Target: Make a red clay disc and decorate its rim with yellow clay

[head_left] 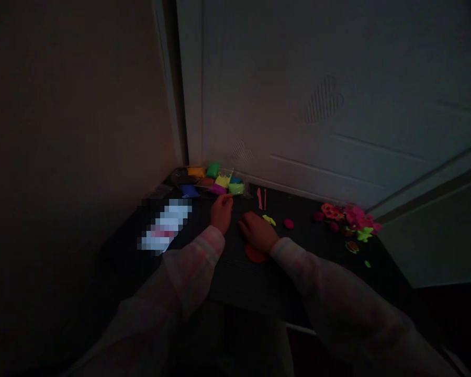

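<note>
Dim light; 2 bare hands over a dark table (235,285), sleeves long and pale. Right hand (260,231) lies low, palm down, fingers bent towards the left hand; a flat red disc (256,255) shows below its wrist side, partly covered by it. Cannot tell whether that hand grasps the disc or only rests over it. Left hand (222,213) stands just beside, fingers curled in near the thumb; too dark to tell if anything is held. Past the right hand: a yellow piece (269,220), then a magenta ball (288,224), apart from each other. Farther back, 2 slim pink tools (259,199) lie side by side near the wall panel (282,120). Behind the left hand, bright packets (222,181) sit bunched together. Blurred bright sheet (167,226) at left; pink flowers (357,215) heaped at far right.
</note>
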Available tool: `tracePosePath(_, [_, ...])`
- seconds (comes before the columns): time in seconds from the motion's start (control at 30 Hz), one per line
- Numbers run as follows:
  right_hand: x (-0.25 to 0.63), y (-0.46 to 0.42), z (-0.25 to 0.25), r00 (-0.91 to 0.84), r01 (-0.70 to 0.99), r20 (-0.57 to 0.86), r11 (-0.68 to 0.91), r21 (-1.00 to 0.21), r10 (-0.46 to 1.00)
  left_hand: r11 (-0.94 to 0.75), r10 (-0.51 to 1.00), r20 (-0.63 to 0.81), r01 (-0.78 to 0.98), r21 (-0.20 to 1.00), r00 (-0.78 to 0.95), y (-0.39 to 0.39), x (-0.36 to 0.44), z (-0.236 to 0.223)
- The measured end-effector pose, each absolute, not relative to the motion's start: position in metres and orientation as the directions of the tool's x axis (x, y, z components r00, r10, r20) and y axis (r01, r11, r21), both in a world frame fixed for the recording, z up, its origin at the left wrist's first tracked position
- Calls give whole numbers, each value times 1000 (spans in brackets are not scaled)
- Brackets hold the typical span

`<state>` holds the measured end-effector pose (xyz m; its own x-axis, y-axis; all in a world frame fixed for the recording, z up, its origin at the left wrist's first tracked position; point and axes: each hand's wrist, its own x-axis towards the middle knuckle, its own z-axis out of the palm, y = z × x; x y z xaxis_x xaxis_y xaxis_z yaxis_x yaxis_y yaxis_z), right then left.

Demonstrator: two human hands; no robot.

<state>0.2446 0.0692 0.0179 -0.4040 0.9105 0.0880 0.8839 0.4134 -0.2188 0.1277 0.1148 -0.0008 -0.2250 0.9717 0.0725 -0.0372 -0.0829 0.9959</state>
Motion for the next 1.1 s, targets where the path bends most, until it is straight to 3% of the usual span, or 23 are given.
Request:
tracePosePath(0.1, [240, 63, 18, -481, 876, 111, 480, 40, 869, -79, 972, 70, -33, 996, -226, 115, 128, -1])
tracePosePath(0.2, [238, 61, 16, -502, 865, 139, 491, 103, 854, -71, 972, 64, -25, 997, -225, 115, 128, -1])
tracePosePath(0.37, [241, 65, 10, -403, 910, 181, 414, -30, 897, -66, 975, 60, -23, 998, -216, 115, 128, -2])
tracePosePath(0.53, [250, 76, 8, -343, 863, 145, 372, -340, 928, -81, 972, 73, -24, 996, -224, 112, 127, 0])
tracePosePath(0.6, [254, 78, 8, -327, 842, 136, 353, -408, 935, -88, 971, 80, -25, 996, -225, 111, 126, 0])
tracePosePath(0.77, [254, 64, 11, -333, 853, 161, 370, -368, 929, -84, 973, 77, -22, 996, -218, 113, 125, -2])
tracePosePath(0.97, [243, 48, 15, -339, 932, 232, 358, -48, 912, -54, 975, 49, -18, 998, -218, 115, 125, -5])
tracePosePath(1.03, [244, 48, 15, -302, 944, 253, 325, -53, 919, -59, 973, 53, -22, 998, -223, 114, 125, -4])
tracePosePath(1.1, [248, 49, 13, -271, 934, 273, 321, -158, 923, -70, 970, 62, -26, 997, -234, 113, 124, -2])
